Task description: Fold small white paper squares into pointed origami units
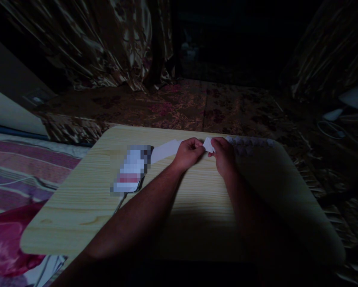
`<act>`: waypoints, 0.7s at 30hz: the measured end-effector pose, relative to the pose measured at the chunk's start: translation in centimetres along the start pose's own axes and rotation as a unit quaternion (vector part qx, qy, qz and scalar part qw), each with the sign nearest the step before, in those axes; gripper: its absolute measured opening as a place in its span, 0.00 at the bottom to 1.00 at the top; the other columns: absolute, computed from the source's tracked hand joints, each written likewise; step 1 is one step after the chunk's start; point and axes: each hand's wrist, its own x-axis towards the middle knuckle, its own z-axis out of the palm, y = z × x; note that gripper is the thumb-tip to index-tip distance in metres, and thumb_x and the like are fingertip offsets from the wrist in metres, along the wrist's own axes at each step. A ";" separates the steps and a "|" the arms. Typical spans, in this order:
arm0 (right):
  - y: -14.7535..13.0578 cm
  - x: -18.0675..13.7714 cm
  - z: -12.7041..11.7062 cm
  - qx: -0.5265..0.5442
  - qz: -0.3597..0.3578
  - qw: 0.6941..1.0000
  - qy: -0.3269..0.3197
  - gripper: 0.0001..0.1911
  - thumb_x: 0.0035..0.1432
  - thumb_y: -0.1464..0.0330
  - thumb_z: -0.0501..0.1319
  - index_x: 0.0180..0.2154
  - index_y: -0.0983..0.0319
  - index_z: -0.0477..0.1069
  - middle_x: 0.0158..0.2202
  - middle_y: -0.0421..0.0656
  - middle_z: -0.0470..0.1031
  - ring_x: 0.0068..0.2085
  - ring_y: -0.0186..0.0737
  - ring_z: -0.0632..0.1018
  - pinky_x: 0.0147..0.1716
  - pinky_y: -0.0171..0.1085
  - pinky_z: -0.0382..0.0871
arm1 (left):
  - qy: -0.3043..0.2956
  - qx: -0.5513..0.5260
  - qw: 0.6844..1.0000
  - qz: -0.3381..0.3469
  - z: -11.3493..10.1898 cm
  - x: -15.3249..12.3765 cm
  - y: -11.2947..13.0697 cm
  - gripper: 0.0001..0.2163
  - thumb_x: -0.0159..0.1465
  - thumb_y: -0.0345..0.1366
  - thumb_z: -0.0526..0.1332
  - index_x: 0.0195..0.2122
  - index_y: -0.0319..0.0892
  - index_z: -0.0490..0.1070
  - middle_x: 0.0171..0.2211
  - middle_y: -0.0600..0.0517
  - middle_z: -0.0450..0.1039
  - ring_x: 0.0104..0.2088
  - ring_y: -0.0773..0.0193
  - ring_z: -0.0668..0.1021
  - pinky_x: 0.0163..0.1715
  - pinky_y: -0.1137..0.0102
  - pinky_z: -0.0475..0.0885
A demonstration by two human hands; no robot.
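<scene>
A small piece of white paper [208, 144], which looks folded to a point, is held over the far part of the table. My right hand [224, 154] is closed on its right side, thumb on top. From the left, my left hand [190, 153] pinches at its edge with thumb and forefinger together. Flat white paper [164, 152] lies just left of my left hand, partly behind it. Beyond my right hand, several small pale folded paper pieces [250, 142] are laid out in rows near the table's far edge.
A phone-like device [131, 169], its screen blurred out, lies on the light wooden table [77, 191] with a cable running from it. A striped bed cover [26, 167] and a pink-red bag [11, 239] are at the left. Curtains and a patterned cloth ledge [167, 105] stand behind.
</scene>
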 end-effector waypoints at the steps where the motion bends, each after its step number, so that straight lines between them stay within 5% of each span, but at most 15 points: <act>1: 0.2 0.1 -0.1 -0.013 -0.007 1.000 0.006 0.19 0.53 0.52 0.65 0.37 0.60 0.74 0.29 0.39 0.76 0.28 0.36 0.74 0.25 0.34 0.68 | 0.001 -0.003 1.000 -0.003 0.0 0.0 -0.1 0.08 0.52 0.38 0.68 0.27 0.39 0.72 0.23 0.55 0.71 0.22 0.72 0.67 0.23 0.73 0.60; 13: -0.8 -0.6 0.1 -0.129 -0.016 0.991 -0.042 0.10 0.49 0.63 0.66 0.23 0.60 0.68 0.18 0.33 0.67 0.21 0.30 0.64 0.23 0.34 0.55 | 0.066 -0.076 0.995 0.021 -0.2 0.6 -0.7 0.11 0.57 0.42 0.68 0.33 0.40 0.74 0.21 0.56 0.70 0.20 0.72 0.67 0.21 0.74 0.60; 21: -0.6 -0.6 0.2 -0.095 -0.013 0.995 -0.025 0.12 0.51 0.58 0.67 0.30 0.61 0.75 0.20 0.36 0.71 0.22 0.33 0.68 0.23 0.34 0.59 | 0.048 -0.076 0.995 0.036 -0.1 0.4 -0.5 0.12 0.57 0.42 0.69 0.35 0.38 0.78 0.23 0.55 0.71 0.22 0.71 0.68 0.24 0.74 0.62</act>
